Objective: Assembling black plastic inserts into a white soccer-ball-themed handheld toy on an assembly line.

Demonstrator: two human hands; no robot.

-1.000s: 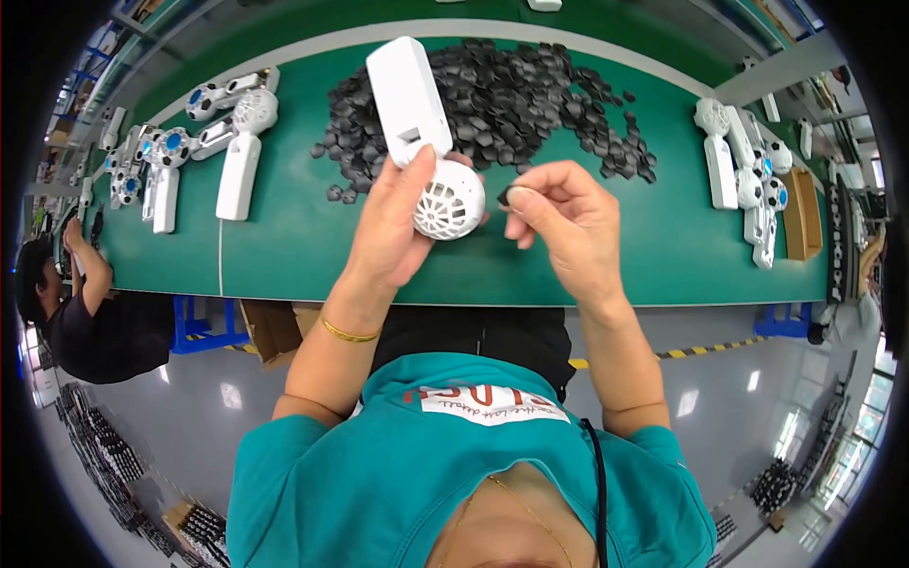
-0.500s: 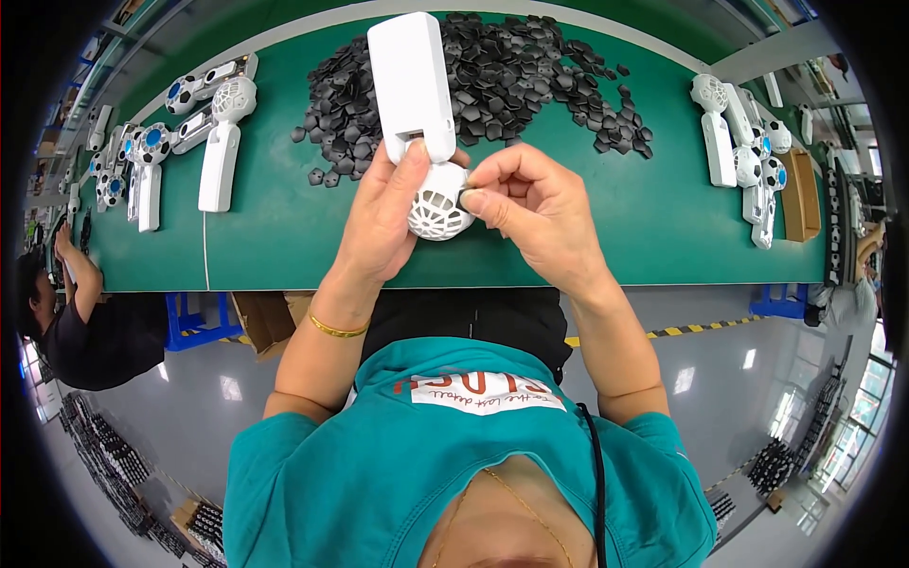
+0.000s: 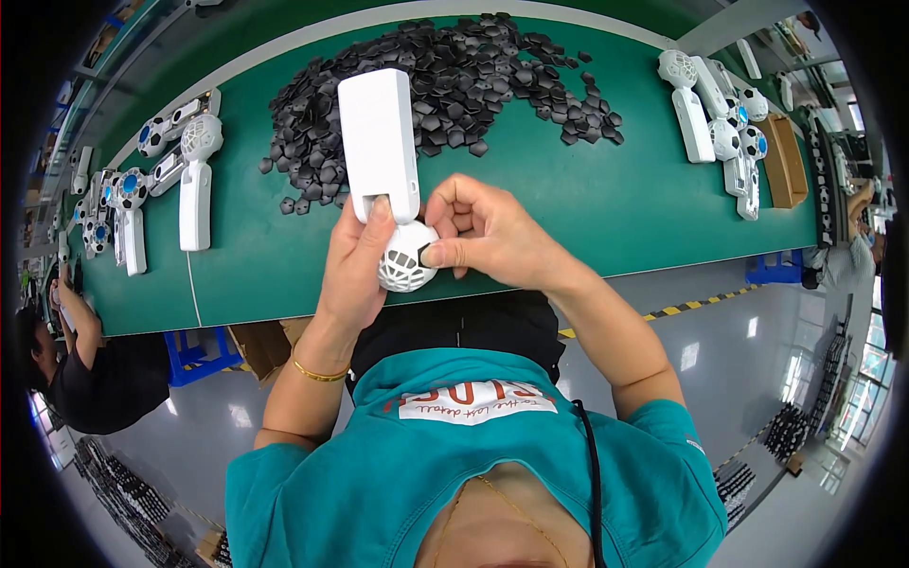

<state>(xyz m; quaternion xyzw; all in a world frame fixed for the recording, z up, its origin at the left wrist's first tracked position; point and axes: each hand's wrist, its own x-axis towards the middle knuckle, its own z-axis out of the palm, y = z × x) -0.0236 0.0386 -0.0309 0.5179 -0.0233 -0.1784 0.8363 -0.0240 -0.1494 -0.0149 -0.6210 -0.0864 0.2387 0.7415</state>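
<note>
Thumb of the right hand (image 3: pixel 488 241) bears on a black piece (image 3: pixel 424 254) at the right flank of a white lattice ball (image 3: pixel 402 260), while the left hand (image 3: pixel 350 270) clamps the neck where the ball joins its white handle (image 3: pixel 377 133). The other fingers of the right hand curl close by; whether they pinch the piece along with the thumb cannot be told. Openings in the lattice show below and to the left of the contact, and the handle points away from the wearer.

Contact is what has just changed: a second ago the piece sat between the right fingertips, apart from the ball, and half a second ago it was at the ball's edge. Now it shows as a dark patch against the lattice, which suggests the work has passed from bringing the piece over to pressing it. Ball and hands lie lower and farther left in view than in the previous frame, and the front edge of the green bench (image 3: pixel 549 199) runs more aslant.

Beyond the handle spreads a heap (image 3: pixel 426 85) of similar black pieces. One cluster (image 3: pixel 195 206) of white units lies to the left, another (image 3: pixel 693 123) to the right near a cardboard box (image 3: pixel 786 175); at far left, a co-worker (image 3: pixel 104 379) in dark clothing sits at the bench
</note>
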